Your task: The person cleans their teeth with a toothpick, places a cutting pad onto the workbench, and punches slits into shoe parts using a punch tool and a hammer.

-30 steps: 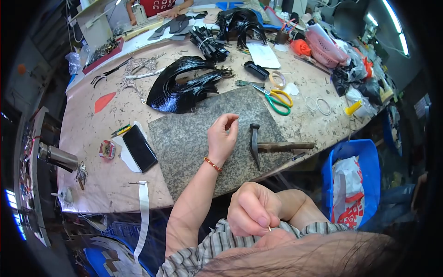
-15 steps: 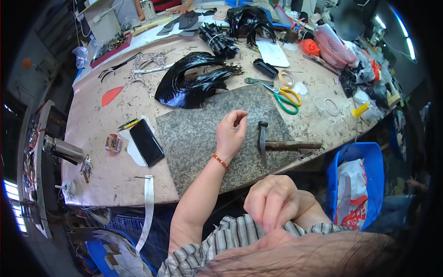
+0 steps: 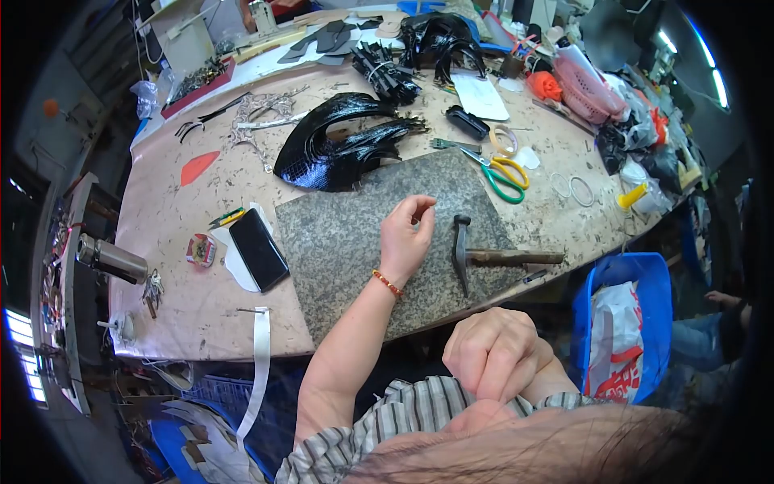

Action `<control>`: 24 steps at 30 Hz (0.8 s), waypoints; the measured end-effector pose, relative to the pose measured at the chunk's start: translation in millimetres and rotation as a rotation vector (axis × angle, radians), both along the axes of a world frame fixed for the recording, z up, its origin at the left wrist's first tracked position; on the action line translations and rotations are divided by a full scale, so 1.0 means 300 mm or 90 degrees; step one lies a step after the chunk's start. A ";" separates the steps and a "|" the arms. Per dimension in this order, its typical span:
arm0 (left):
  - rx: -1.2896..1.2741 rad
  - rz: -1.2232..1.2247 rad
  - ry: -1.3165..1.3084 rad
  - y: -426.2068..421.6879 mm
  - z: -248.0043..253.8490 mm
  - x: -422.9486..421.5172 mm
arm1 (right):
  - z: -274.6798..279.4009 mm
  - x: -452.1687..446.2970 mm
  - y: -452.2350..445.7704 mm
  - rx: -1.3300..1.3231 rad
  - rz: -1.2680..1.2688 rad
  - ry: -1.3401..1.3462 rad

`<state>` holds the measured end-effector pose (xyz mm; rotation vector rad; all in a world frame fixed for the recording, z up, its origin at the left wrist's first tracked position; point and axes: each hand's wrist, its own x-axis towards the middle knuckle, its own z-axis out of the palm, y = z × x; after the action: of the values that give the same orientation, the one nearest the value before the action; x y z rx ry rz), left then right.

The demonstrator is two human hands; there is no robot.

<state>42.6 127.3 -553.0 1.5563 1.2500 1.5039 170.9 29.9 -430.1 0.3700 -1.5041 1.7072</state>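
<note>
My left hand (image 3: 409, 234) rests on the mottled stone slab (image 3: 339, 266), fingers loosely curled toward the thumb; the hollow between them shows nothing. A beaded bracelet (image 3: 388, 283) circles that wrist. Right of it lies a hammer (image 3: 504, 257), its head on the slab, apart from my hand. My right hand (image 3: 496, 351) is raised close to my face, knuckles up and fingers bent together; whatever they may hold is hidden. Beyond the slab sit glossy black strips (image 3: 322, 153) fanned from one broad piece. Scissors (image 3: 506, 177) with green and yellow handles lie at the slab's far right corner.
A phone (image 3: 258, 250), a yellow cutter (image 3: 227, 217) and a metal flask (image 3: 113, 260) are on the left. Tape (image 3: 504, 140), rings (image 3: 580, 190) and a pink basket (image 3: 584, 89) lie to the right. A blue bin (image 3: 582, 323) stands below the table edge.
My right hand has shifted slightly right and stays near my face. My left hand keeps its pose. The view has moved a little, and a seated person shows more at the right edge.
</note>
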 end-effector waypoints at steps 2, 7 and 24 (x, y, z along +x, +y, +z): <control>-0.006 -0.003 -0.005 0.000 0.001 0.000 | 0.000 0.001 -0.002 0.001 0.002 0.002; 0.001 0.003 -0.002 0.003 -0.011 0.002 | 0.008 -0.003 -0.010 0.010 -0.015 0.005; -0.009 -0.006 0.015 0.000 -0.005 -0.002 | 0.002 -0.017 -0.049 -0.007 -0.102 0.008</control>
<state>42.1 127.3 -554.5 1.5719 1.2627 1.4718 165.7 15.3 -429.6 0.2467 -1.4746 1.5832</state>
